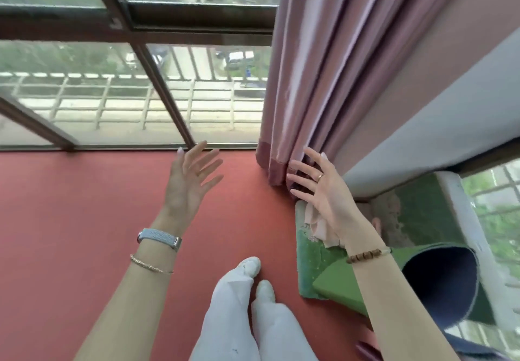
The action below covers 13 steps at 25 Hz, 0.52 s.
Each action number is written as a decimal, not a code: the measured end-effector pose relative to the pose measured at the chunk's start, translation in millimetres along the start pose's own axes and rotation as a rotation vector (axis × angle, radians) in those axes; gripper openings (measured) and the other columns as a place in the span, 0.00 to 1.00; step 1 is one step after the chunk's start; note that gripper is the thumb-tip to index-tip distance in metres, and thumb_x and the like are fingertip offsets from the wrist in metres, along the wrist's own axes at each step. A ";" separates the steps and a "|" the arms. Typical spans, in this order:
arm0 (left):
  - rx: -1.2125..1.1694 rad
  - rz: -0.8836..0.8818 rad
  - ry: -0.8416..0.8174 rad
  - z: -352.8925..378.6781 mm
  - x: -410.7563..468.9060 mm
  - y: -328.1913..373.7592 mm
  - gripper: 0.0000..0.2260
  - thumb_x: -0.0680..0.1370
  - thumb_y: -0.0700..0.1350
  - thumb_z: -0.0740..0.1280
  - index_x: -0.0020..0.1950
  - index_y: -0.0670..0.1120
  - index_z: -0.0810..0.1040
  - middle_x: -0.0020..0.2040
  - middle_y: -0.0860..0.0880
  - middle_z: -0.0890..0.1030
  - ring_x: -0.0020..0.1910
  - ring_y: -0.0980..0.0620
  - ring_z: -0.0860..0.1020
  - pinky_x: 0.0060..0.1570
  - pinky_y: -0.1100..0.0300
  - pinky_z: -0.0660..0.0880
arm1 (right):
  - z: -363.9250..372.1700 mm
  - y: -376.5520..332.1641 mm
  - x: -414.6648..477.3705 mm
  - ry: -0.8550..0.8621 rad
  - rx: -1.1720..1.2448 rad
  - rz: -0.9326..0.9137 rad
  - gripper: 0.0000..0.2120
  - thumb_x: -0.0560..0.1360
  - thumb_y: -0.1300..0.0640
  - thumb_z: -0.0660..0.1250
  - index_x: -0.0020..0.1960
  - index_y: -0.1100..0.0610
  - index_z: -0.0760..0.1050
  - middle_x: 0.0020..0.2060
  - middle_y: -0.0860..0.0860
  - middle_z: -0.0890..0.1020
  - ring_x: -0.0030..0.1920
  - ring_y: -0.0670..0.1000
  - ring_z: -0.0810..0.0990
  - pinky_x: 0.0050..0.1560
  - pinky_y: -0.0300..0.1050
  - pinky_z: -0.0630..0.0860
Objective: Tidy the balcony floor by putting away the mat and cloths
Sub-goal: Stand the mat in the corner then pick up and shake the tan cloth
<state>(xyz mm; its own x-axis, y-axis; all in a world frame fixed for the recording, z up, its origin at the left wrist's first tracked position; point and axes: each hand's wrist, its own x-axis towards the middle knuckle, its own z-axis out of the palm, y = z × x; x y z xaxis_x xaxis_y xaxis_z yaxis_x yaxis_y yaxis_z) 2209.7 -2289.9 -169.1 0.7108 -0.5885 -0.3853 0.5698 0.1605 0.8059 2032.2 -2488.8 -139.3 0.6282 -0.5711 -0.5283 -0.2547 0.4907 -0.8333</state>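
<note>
While both hands hang empty, the task looks nearly done. Left hand (191, 180) is spread wide over the red floor (70, 234), gripping nothing. Right hand (315, 183) is splayed too, fingertips at the pink curtain (309, 79) hem but not closed on it. Rolled green mat (340, 284) lies in the corner below the curtain, pale cloths (318, 225) on a green pad beside it. Visible floor left of the curtain carries nothing loose; little seems left.
</note>
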 end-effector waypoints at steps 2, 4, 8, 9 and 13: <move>-0.048 0.049 0.094 -27.5 -22.9 -1.0 0.23 0.81 0.61 0.52 0.67 0.50 0.74 0.65 0.44 0.79 0.67 0.43 0.75 0.64 0.41 0.71 | 23.8 3.3 2.3 -0.088 -0.045 0.023 0.18 0.83 0.42 0.51 0.67 0.43 0.73 0.62 0.51 0.81 0.61 0.55 0.81 0.65 0.60 0.74; -0.091 0.094 0.185 -54.8 -45.9 -1.1 0.23 0.81 0.61 0.52 0.66 0.50 0.75 0.65 0.44 0.79 0.67 0.43 0.75 0.65 0.41 0.71 | 51.7 7.9 3.9 -0.171 -0.093 0.037 0.19 0.84 0.43 0.51 0.68 0.45 0.73 0.62 0.53 0.80 0.60 0.55 0.81 0.63 0.57 0.75; -0.192 0.201 0.327 -106.1 -92.2 5.5 0.23 0.81 0.60 0.52 0.67 0.49 0.74 0.65 0.43 0.78 0.66 0.44 0.75 0.64 0.44 0.71 | 117.9 19.3 1.6 -0.318 -0.199 0.072 0.16 0.84 0.44 0.51 0.61 0.44 0.76 0.62 0.53 0.81 0.56 0.55 0.82 0.57 0.51 0.77; -0.222 0.227 0.360 -118.9 -102.7 9.0 0.23 0.81 0.60 0.52 0.68 0.48 0.74 0.65 0.43 0.78 0.65 0.44 0.75 0.64 0.45 0.71 | 134.6 22.6 0.9 -0.358 -0.223 0.073 0.16 0.84 0.44 0.51 0.61 0.44 0.76 0.62 0.54 0.81 0.57 0.56 0.82 0.58 0.53 0.77; -0.285 0.329 0.492 -172.0 -139.8 29.8 0.23 0.81 0.60 0.52 0.68 0.48 0.73 0.66 0.42 0.77 0.66 0.44 0.75 0.66 0.46 0.69 | 204.0 33.6 -5.0 -0.507 -0.298 0.086 0.17 0.84 0.44 0.51 0.64 0.45 0.75 0.60 0.52 0.82 0.60 0.58 0.81 0.64 0.58 0.75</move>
<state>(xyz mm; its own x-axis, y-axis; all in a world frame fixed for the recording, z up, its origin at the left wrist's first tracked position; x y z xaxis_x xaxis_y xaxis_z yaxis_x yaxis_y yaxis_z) 2198.3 -2066.5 -168.5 0.9337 -0.0531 -0.3540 0.3295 0.5139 0.7920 2170.5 -2335.3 -131.5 0.8504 -0.1157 -0.5133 -0.4696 0.2730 -0.8396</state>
